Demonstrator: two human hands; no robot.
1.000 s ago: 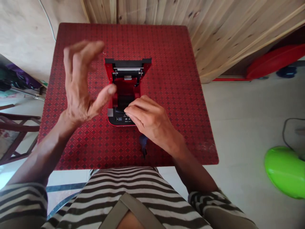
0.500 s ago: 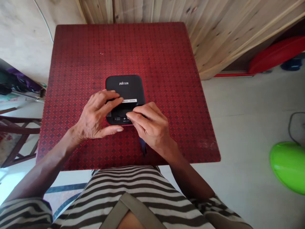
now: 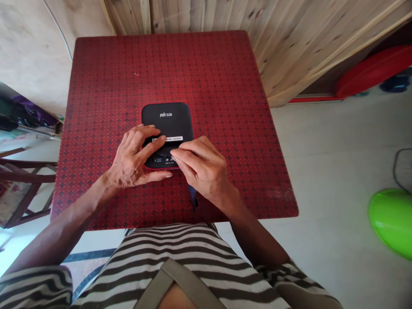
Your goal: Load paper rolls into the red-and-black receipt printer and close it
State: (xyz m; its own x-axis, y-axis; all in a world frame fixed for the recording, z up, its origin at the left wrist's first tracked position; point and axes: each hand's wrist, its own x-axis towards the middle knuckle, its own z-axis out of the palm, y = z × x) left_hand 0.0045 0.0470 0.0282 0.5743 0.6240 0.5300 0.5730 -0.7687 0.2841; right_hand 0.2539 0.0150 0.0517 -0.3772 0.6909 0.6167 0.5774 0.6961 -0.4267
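A flat black device with rounded corners and a red lower rim lies on the table, a pale logo near its far end. Across it runs a white label strip; below that is a dark cover piece, and small ports show by the near edge. My left hand grips the device's left side, fingers bent over the top and thumb along the near edge. At the near right corner my right hand is closed in a pinch on the cover piece; its fingers hide part of that corner. A dark strap hangs below the right hand.
The red patterned table stands against a wooden wall. At the left is a dark wooden chair. On the right side are a bright green object and a red rounded object.
The dark opening below the label now looks mostly covered by the cover piece. More of the label shows. My left thumb has slid slightly right; the right hand has barely moved.
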